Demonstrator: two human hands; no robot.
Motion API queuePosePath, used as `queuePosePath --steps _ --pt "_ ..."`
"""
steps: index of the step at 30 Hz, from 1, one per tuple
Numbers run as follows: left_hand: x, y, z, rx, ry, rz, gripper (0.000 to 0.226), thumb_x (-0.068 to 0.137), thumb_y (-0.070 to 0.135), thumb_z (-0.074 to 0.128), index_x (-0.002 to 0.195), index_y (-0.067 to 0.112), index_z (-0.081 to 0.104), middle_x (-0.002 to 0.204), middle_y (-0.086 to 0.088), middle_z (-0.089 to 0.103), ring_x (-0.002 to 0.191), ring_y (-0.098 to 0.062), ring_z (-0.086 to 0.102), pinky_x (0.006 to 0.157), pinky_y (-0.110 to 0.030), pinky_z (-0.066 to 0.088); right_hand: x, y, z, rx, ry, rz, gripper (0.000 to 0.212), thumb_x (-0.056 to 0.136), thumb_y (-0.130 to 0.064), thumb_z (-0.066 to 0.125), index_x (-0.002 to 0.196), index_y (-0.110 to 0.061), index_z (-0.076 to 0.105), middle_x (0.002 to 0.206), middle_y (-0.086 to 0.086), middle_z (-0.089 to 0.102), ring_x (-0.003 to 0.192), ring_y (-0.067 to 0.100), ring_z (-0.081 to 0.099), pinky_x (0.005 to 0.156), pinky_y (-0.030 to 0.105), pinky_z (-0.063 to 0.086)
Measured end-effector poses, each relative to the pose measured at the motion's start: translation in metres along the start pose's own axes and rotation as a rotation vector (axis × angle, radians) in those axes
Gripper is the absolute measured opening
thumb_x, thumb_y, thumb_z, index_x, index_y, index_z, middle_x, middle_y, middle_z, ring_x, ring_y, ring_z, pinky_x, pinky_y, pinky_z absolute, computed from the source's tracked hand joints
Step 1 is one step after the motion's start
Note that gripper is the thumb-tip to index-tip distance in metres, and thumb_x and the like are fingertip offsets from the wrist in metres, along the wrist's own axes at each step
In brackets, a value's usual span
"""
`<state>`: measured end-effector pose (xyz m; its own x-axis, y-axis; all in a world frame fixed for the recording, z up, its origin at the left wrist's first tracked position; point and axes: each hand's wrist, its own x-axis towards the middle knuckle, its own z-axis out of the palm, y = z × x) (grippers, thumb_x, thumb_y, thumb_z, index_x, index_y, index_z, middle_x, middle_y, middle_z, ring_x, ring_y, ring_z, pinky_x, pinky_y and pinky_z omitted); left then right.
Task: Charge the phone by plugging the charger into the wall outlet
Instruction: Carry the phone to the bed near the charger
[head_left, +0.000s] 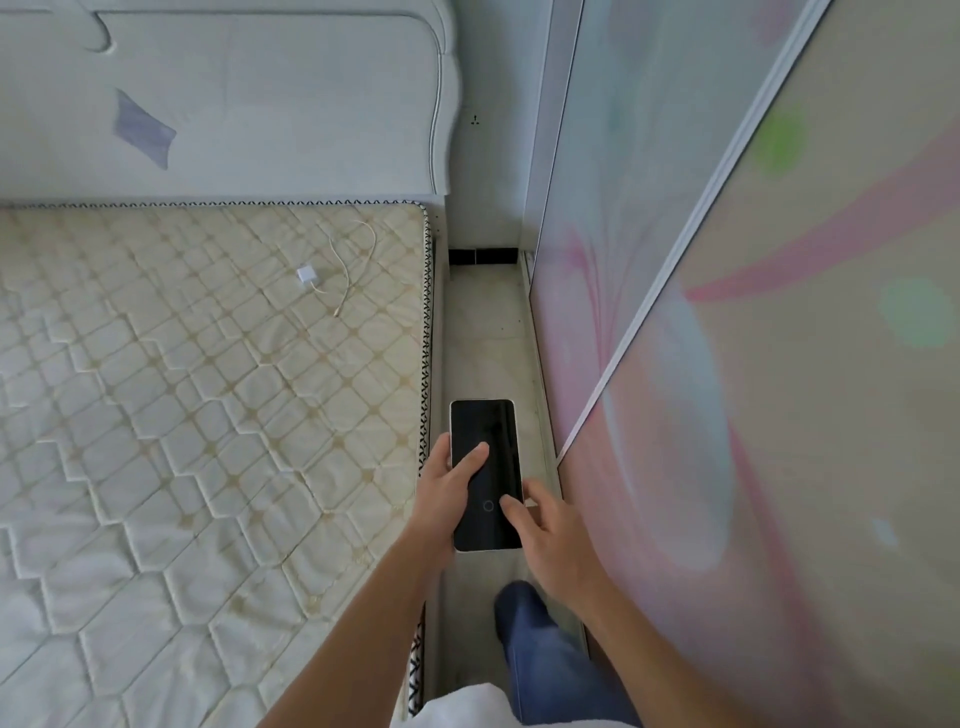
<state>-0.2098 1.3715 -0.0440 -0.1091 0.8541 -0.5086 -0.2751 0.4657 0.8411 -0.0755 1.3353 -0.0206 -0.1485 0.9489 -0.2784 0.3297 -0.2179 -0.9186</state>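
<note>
Phone (500, 467), a slim white-rimmed slab with a dark screen, was held face up above the narrow strip of pale tiled floor (483, 338) between the bed and the wardrobe. The left hand (445, 500) gripped it from its left edge, fingers curled beneath and thumb laid slantwise across the glass. The right hand (551, 535) was spread loosely, its forefinger tip touching the lower right of the screen beside a faint circle and its other fingers free of the phone. Well apart from both hands, the small white cube-shaped charger (305, 274) lay on the cream quilted mattress (208, 389) near the pale padded headboard (260, 104), with its thin off-white cable (346, 262) looped loosely beside it, the far plug lying unattached. A small wall outlet (474, 120) with dark holes showed on the wall right of the headboard. Sliding wardrobe doors (727, 364) printed in pink and green stood on the right, and a leg in blue jeans (540, 654) was below the phone
</note>
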Motion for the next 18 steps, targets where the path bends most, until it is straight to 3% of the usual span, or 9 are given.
queuePosePath --steps 7,11,15,18 --pt "0.095 0.045 0.028 -0.014 0.017 0.01 0.016 0.096 0.02 0.063 0.109 0.012 0.061 0.11 -0.025 0.067 0.09 -0.033 0.068 0.087 -0.056 0.056 0.111 -0.009 -0.023 0.037 0.025 -0.01 0.019 0.1 -0.015 0.052 0.081 -0.019 0.055 0.058 -0.018 0.065 0.054 -0.001 0.06 0.049 0.012 0.042" --pt "0.156 0.082 0.055 -0.016 0.03 0.028 0.018 0.095 0.019 0.064 0.111 0.012 0.061 0.112 -0.025 0.067 0.102 -0.044 0.066 0.09 -0.061 0.054 0.179 -0.028 -0.049 0.03 0.027 -0.021 0.023 0.1 -0.013 0.051 0.078 -0.02 0.055 0.054 -0.022 0.062 0.05 -0.004 0.056 0.048 0.009 0.039" --pt "0.203 0.114 0.082 -0.062 0.018 0.038 0.016 0.096 0.015 0.063 0.111 0.011 0.061 0.113 -0.024 0.068 0.092 -0.035 0.069 0.086 -0.055 0.057 0.24 -0.041 -0.075 -0.003 0.052 -0.023 0.028 0.1 -0.018 0.052 0.072 -0.024 0.052 0.051 -0.022 0.058 0.047 -0.003 0.051 0.049 0.011 0.036" --pt "0.228 0.133 0.095 -0.076 0.015 0.04 0.013 0.096 0.015 0.062 0.109 0.013 0.062 0.115 -0.024 0.067 0.1 -0.041 0.068 0.088 -0.057 0.057 0.275 -0.05 -0.088 -0.034 0.078 -0.029 0.038 0.1 -0.016 0.052 0.064 -0.027 0.043 0.047 -0.024 0.054 0.046 -0.004 0.049 0.048 0.011 0.035"
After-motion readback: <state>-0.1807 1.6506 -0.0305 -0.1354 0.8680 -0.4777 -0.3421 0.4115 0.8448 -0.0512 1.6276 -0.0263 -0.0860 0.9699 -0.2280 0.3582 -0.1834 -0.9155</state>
